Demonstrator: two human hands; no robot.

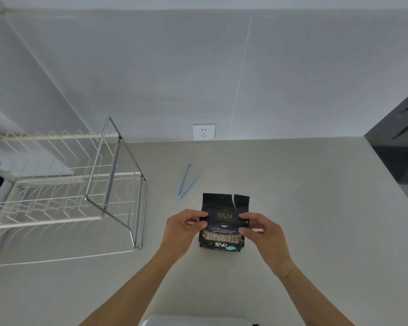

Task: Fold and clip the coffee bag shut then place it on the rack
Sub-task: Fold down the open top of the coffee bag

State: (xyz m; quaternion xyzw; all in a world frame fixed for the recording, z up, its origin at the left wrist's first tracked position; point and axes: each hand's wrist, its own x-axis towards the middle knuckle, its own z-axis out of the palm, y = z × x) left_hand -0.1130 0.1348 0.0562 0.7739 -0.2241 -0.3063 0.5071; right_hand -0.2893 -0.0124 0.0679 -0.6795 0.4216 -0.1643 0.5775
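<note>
I see both hands pinching the coffee bag upright on the bench: left hand and right hand each closed on a side edge. I'd crease its torn top evenly before reaching for the blue clip.

Both hands in pinch grips

A pale grey countertop meets a plain grey-white wall. A white wall socket sits just above the counter's back edge. A dark glossy panel stands at the far right.
</note>
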